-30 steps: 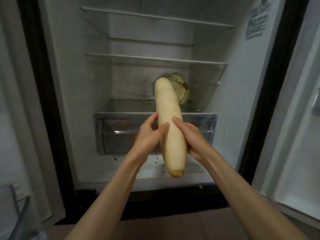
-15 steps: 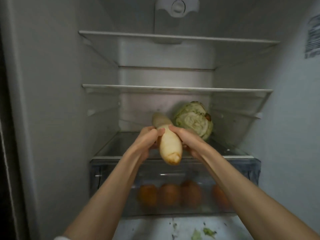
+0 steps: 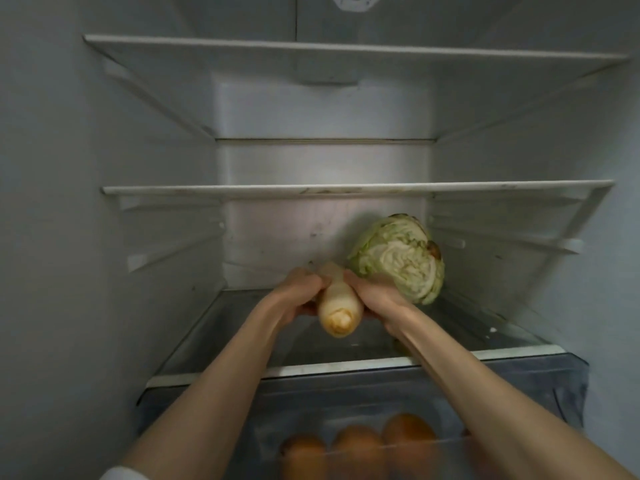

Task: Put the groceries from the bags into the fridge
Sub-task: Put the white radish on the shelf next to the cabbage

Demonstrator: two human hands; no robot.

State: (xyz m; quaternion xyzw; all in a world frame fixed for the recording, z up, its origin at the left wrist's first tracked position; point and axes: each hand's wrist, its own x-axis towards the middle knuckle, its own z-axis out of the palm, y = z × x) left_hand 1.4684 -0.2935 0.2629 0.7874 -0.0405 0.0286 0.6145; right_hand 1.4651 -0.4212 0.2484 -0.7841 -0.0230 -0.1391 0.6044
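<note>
A long white radish (image 3: 338,306) points away from me into the fridge, its cut end facing me, just above the lowest glass shelf (image 3: 346,368). My left hand (image 3: 298,292) grips its left side and my right hand (image 3: 375,296) grips its right side. A green cabbage (image 3: 401,259) rests on the same shelf, right behind my right hand and touching it or nearly so. The radish's far tip is hidden between my fingers.
Two bare glass shelves (image 3: 346,190) sit above. Under the lowest shelf a clear drawer (image 3: 346,427) holds several orange fruits (image 3: 405,434). The left half of the lowest shelf lies bare. Fridge walls close in on both sides.
I have moved closer to the fridge. The radish has gone from upright in front of the drawer to lying level, pushed deeper over the lowest shelf beside the cabbage.
</note>
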